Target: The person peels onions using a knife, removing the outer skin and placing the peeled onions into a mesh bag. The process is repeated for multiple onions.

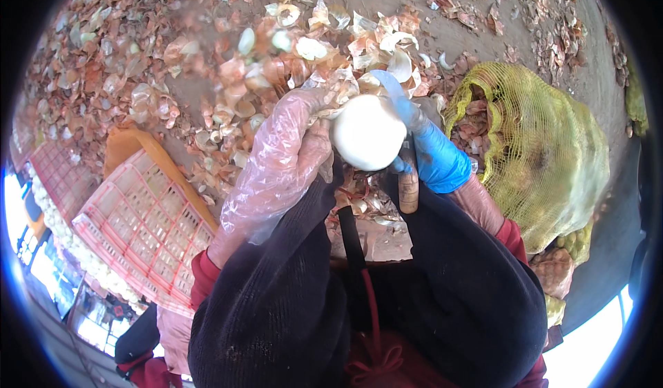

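Between my two hands is a peeled white onion (369,132). My left hand (287,155), in a thin clear plastic glove, grips papery skin at the onion's left side. My right hand (435,147), in a blue glove, is against the onion's right side. A knife with a wooden handle (408,188) is held in that hand, the handle pointing down towards me; its blade is mostly hidden by the fingers. Onion skins (399,64) lie on the ground just beyond the hands.
A yellow mesh sack (549,155) of onions stands at the right, its mouth towards my right hand. Pink plastic crates (145,222) stand at the left beside an orange sack (129,142). Dry onion skins (114,82) cover much of the ground. White onions (85,263) are heaped behind the crates.
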`<act>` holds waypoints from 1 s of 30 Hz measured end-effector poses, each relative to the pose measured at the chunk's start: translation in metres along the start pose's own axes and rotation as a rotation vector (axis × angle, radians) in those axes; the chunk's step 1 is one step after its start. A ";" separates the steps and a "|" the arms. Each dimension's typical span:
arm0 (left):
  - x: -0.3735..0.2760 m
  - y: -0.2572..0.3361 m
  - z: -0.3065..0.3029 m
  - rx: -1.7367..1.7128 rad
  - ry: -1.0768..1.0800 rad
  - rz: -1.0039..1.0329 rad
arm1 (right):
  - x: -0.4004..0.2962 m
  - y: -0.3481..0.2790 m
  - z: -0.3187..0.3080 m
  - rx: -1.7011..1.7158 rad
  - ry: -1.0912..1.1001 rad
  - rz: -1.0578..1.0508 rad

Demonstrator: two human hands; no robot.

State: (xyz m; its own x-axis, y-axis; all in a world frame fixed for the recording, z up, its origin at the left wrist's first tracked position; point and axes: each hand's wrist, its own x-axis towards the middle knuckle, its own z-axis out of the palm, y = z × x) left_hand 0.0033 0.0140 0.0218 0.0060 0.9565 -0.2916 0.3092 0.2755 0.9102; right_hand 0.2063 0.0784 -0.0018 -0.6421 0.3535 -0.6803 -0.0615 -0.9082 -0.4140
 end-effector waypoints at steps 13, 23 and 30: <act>0.004 0.013 -0.004 -0.014 0.249 -0.176 | -0.005 0.004 -0.016 0.004 -0.159 0.056; 0.005 0.046 -0.026 -0.309 0.220 -0.043 | -0.005 0.007 -0.019 0.030 -0.098 0.079; 0.001 0.049 -0.038 -0.257 0.404 -0.040 | -0.010 0.005 -0.020 -0.112 0.003 -0.065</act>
State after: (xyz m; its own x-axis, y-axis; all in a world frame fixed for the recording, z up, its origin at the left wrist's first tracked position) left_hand -0.0176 0.0320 0.0774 -0.3870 0.8913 -0.2362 0.0567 0.2787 0.9587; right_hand 0.2274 0.0743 -0.0090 -0.6371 0.4118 -0.6516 -0.0171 -0.8527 -0.5221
